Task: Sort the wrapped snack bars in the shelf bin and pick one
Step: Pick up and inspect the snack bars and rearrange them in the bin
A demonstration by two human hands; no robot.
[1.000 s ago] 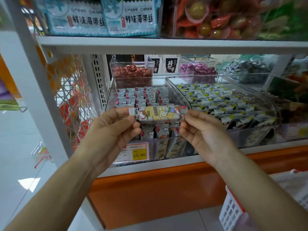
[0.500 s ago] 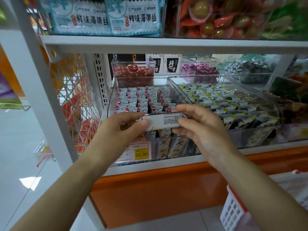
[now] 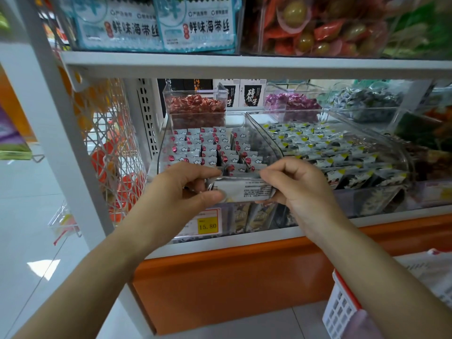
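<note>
A single wrapped snack bar (image 3: 247, 190) is held level between both hands, just in front of the clear shelf bin (image 3: 163, 143) and above the yellow price tag (image 3: 208, 226). Its left end is pinched by the left hand (image 3: 181, 189), the thumb laid along the lower edge and the curled fingers closed over the top. Its right end is gripped by the right hand (image 3: 300, 189), whose fingers are bent round the wrapper; both hands are clamped on the bar, neither one spread. The pale side with small printed text is turned toward the camera. Behind the hands, rows of wrapped bars (image 3: 208, 148) are stood upright inside the bin, and the front rows are partly hidden by the hands and the held bar. Just to the right, a second clear bin (image 3: 381, 133) is filled with packets marked by yellow corners. Further back, a tub of red sweets (image 3: 195, 106) and a tub of purple sweets (image 3: 291, 101) are seen. Seaweed packets (image 3: 195, 23) are stacked on the upper shelf (image 3: 244, 63). A white basket (image 3: 340, 304) is seen at the lower right.
</note>
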